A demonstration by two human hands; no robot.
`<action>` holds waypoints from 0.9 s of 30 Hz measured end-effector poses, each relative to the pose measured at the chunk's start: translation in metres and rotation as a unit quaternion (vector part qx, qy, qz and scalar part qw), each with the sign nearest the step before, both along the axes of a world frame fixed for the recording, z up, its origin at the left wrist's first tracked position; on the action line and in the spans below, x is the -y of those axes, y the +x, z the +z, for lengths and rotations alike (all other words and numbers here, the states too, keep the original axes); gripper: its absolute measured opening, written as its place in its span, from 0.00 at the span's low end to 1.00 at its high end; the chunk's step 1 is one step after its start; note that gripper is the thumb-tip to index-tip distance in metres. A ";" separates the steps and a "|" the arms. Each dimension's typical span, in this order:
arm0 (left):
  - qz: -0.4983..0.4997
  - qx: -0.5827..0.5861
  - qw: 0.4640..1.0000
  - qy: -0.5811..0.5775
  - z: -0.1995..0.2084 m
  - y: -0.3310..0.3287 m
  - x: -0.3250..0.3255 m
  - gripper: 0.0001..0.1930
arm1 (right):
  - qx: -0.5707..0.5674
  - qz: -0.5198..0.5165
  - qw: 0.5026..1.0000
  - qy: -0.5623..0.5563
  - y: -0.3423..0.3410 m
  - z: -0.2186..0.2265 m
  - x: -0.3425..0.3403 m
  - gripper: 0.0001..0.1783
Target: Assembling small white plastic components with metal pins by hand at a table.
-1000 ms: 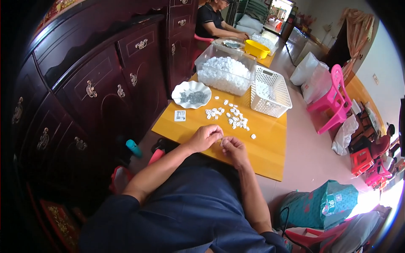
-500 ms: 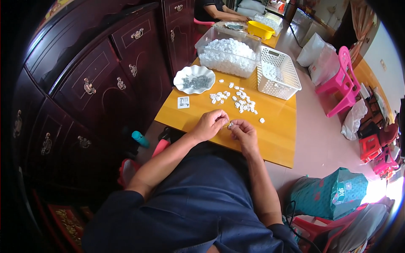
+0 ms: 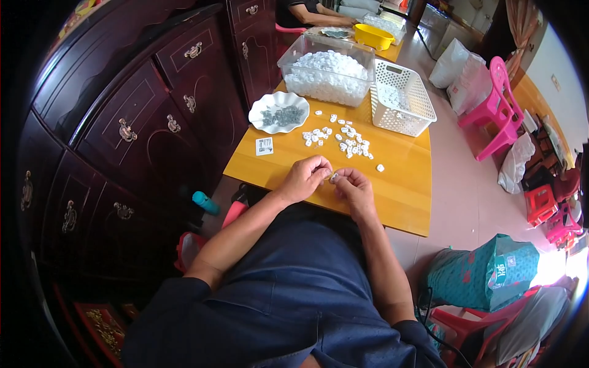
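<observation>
Close together over the near edge of the wooden table point(image 3: 399, 202), both my hands work at fingertip height. Between thumb and forefinger, my right hand point(image 3: 357, 191) pinches a small white plastic piece point(image 3: 334, 178). My left hand point(image 3: 304, 179) is closed in a pinch just beside that piece; what its fingertips hold is too small to make out. Beyond them lie loose white pieces point(image 3: 354, 147) in two groups, with a single one nearer the right. A scalloped white plate point(image 3: 256, 113) to the left holds many small dark-grey parts point(image 3: 283, 116).
A clear tub point(image 3: 369, 73) heaped with white pieces stands at the back, beside a white perforated basket point(image 3: 402, 124). A printed square card point(image 3: 264, 146) lies left. Dark cabinets point(image 3: 141, 122) line the left; a teal bag point(image 3: 481, 273) sits at right. Another person's arm point(image 3: 307, 13) shows beyond.
The whole view has shifted slightly, so the table and its things sit a little higher. My hands keep nearly the same pinched pose, with the white piece still in the right.
</observation>
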State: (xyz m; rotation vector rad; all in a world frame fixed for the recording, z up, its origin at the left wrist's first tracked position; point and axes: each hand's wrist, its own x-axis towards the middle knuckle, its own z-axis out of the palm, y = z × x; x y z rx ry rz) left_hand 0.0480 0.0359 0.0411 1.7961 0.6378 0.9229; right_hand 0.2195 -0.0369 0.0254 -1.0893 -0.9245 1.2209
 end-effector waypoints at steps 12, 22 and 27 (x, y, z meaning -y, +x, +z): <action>0.005 -0.020 0.999 0.043 -0.005 0.001 -0.004 0.05 | -0.001 -0.008 1.000 0.005 -0.004 -0.003 -0.002 0.06; 0.029 0.000 0.997 0.068 -0.019 0.006 -0.004 0.04 | 0.031 -0.045 0.998 0.019 -0.009 -0.015 -0.004 0.05; 0.018 0.014 0.999 -0.036 -0.018 0.005 -0.003 0.04 | 0.018 -0.045 0.999 0.013 -0.010 -0.016 -0.006 0.05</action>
